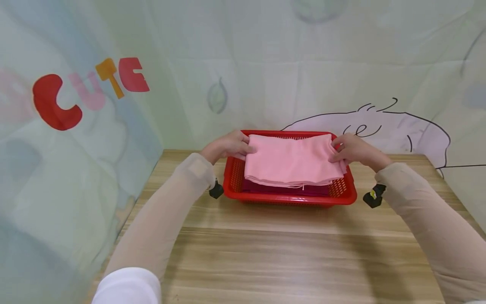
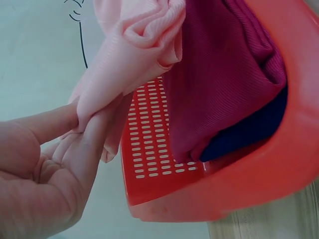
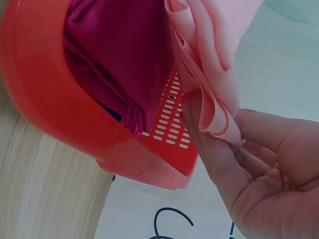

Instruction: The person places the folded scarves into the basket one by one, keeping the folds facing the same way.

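A folded pink cloth (image 1: 294, 160) is held by its two ends over a red plastic basket (image 1: 290, 198). My left hand (image 1: 232, 144) pinches its left end between thumb and fingers, as the left wrist view also shows with the hand (image 2: 55, 169) at the cloth's edge. At the other end my right hand (image 1: 355, 150) pinches the layered folds (image 3: 209, 89). Beneath, in the basket, lies a folded magenta cloth (image 2: 219, 74), with a dark blue cloth (image 2: 249, 127) showing under it. Whether the pink cloth touches the magenta one I cannot tell.
The basket stands on a wood-grain table (image 1: 265, 253) near its far edge. Behind and to the left hangs a printed backdrop (image 1: 228, 63) with CUTE lettering. Slotted basket walls (image 2: 149, 134) show beside the cloths.
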`<action>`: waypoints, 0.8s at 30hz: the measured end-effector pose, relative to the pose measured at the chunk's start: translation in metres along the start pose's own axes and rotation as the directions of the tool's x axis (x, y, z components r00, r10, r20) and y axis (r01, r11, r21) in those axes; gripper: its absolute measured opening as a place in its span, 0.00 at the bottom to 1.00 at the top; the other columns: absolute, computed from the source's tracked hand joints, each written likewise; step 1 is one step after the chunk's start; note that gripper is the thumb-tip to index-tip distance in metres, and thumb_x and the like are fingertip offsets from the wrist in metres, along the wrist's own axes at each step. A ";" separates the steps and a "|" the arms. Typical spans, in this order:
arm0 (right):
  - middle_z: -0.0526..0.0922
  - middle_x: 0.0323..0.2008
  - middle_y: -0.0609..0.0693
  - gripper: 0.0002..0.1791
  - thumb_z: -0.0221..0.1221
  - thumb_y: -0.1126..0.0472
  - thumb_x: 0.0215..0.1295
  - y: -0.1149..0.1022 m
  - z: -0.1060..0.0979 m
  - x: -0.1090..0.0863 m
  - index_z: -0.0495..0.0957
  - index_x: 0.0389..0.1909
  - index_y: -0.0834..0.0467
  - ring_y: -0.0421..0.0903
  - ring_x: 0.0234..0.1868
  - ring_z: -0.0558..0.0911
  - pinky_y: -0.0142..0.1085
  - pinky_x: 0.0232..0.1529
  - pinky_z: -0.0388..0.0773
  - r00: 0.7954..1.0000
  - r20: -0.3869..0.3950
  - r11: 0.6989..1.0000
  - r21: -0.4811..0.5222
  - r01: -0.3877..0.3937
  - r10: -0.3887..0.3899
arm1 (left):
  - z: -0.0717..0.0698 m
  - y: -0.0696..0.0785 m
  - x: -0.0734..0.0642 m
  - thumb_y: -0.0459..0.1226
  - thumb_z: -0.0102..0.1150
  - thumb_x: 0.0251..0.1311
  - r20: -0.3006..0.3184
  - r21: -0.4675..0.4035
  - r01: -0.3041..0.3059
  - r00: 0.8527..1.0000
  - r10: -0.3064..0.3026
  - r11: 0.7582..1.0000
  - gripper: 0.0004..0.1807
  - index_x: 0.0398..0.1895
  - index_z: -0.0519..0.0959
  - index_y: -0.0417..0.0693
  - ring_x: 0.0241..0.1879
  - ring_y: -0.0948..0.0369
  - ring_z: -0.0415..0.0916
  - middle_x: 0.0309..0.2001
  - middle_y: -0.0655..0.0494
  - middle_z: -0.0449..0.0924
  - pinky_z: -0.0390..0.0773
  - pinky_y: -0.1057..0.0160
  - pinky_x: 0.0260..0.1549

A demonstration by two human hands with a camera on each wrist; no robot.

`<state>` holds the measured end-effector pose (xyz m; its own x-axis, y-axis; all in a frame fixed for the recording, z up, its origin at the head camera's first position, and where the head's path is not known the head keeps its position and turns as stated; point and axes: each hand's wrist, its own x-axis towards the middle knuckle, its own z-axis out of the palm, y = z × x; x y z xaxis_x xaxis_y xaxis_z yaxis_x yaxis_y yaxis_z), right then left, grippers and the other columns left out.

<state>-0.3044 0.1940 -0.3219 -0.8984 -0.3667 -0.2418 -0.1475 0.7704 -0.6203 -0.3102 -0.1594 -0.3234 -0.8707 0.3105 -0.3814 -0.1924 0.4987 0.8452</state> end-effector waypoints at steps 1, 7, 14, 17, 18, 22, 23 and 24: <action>0.77 0.40 0.65 0.25 0.67 0.66 0.62 0.000 0.001 0.001 0.72 0.56 0.74 0.48 0.29 0.80 0.38 0.34 0.85 1.000 0.001 1.000 -0.003 -0.002 0.002 | 0.000 -0.001 0.000 0.31 0.61 0.67 -0.003 0.000 0.004 1.000 -0.004 1.000 0.13 0.49 0.77 0.30 0.31 0.60 0.78 0.34 0.48 0.79 0.84 0.64 0.35; 0.75 0.41 0.65 0.27 0.67 0.67 0.62 0.001 0.005 0.006 0.72 0.58 0.75 0.48 0.29 0.79 0.36 0.32 0.84 1.000 0.003 1.000 -0.015 0.004 -0.004 | 0.001 -0.005 0.002 0.31 0.61 0.67 -0.007 0.020 0.011 1.000 -0.011 1.000 0.12 0.48 0.77 0.30 0.28 0.61 0.77 0.32 0.49 0.78 0.84 0.63 0.35; 0.77 0.40 0.64 0.28 0.67 0.67 0.62 0.001 0.011 0.008 0.70 0.59 0.75 0.46 0.27 0.79 0.36 0.30 0.84 0.999 0.018 1.000 -0.016 -0.027 0.027 | 0.004 -0.007 0.002 0.33 0.61 0.67 -0.020 0.065 0.046 0.999 -0.045 0.997 0.14 0.51 0.78 0.31 0.29 0.60 0.76 0.35 0.48 0.78 0.84 0.60 0.40; 0.77 0.39 0.65 0.27 0.67 0.67 0.62 0.001 0.013 0.008 0.71 0.59 0.75 0.47 0.27 0.80 0.37 0.31 0.84 0.999 0.026 0.999 -0.017 -0.030 0.031 | 0.006 -0.009 0.002 0.33 0.61 0.67 -0.023 0.078 0.055 0.998 -0.054 0.995 0.11 0.46 0.78 0.32 0.28 0.60 0.75 0.32 0.49 0.77 0.84 0.60 0.39; 0.76 0.40 0.65 0.27 0.67 0.68 0.62 0.001 0.014 0.008 0.71 0.58 0.75 0.47 0.27 0.80 0.38 0.31 0.84 0.999 0.028 0.999 -0.019 -0.028 0.029 | 0.006 -0.010 0.002 0.32 0.61 0.67 -0.023 0.075 0.056 0.998 -0.054 0.996 0.10 0.44 0.78 0.32 0.27 0.60 0.74 0.31 0.49 0.76 0.84 0.61 0.39; 0.76 0.43 0.66 0.28 0.67 0.67 0.61 0.002 0.016 0.007 0.71 0.59 0.74 0.48 0.30 0.81 0.39 0.34 0.85 0.999 0.037 0.999 -0.037 -0.037 0.038 | 0.008 -0.015 0.005 0.32 0.61 0.67 -0.024 0.049 0.066 0.998 -0.065 0.997 0.09 0.42 0.78 0.31 0.27 0.60 0.75 0.30 0.49 0.76 0.84 0.59 0.40; 0.76 0.43 0.65 0.28 0.67 0.67 0.61 0.003 0.016 0.007 0.71 0.60 0.74 0.48 0.30 0.81 0.40 0.34 0.85 0.998 0.040 0.999 -0.036 -0.041 0.042 | 0.009 -0.016 0.005 0.32 0.61 0.67 -0.024 0.045 0.069 0.997 -0.068 0.997 0.10 0.44 0.78 0.31 0.28 0.60 0.75 0.31 0.48 0.76 0.84 0.58 0.41; 0.77 0.43 0.65 0.29 0.67 0.67 0.61 0.004 0.017 0.007 0.70 0.60 0.74 0.48 0.30 0.81 0.40 0.35 0.85 0.998 0.045 0.998 -0.034 -0.044 0.045 | 0.009 -0.017 0.006 0.32 0.61 0.67 -0.028 0.041 0.076 0.997 -0.075 0.996 0.11 0.46 0.78 0.31 0.28 0.59 0.76 0.32 0.48 0.77 0.84 0.57 0.43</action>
<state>-0.3045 0.1855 -0.3383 -0.8844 -0.3546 -0.3034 -0.1219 0.8030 -0.5833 -0.3078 -0.1588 -0.3435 -0.8659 0.2496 -0.4334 -0.2396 0.5537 0.7975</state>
